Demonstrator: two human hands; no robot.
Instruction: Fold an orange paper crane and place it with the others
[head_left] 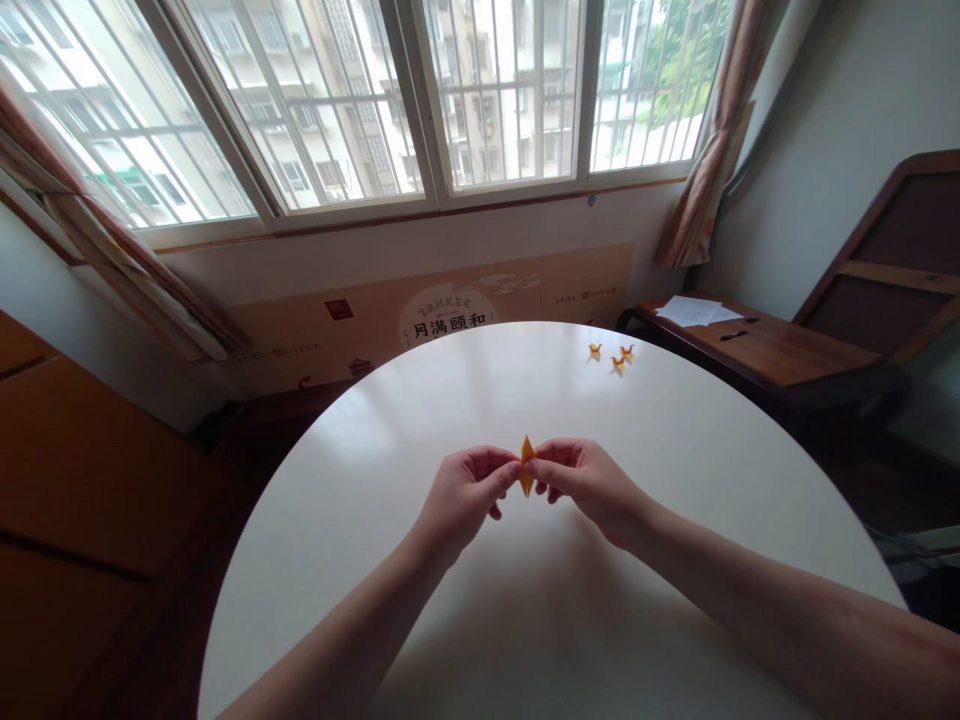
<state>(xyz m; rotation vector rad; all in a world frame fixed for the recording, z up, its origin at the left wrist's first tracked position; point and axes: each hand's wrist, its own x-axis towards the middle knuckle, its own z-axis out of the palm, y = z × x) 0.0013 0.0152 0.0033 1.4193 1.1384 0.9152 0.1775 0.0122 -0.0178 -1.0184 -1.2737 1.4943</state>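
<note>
Two hands [459,495] [596,485], fingers [491,459] tight on orange paper [526,451] above a white table [337,530], barred windows [506,100] beyond.

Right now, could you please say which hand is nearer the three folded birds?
Right: the right hand is below-left of the folded birds in the picture; the left hand is farther left.

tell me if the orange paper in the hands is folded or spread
Folded: the orange paper shows as a narrow, pointed diamond, held between the left hand and right hand.
</note>
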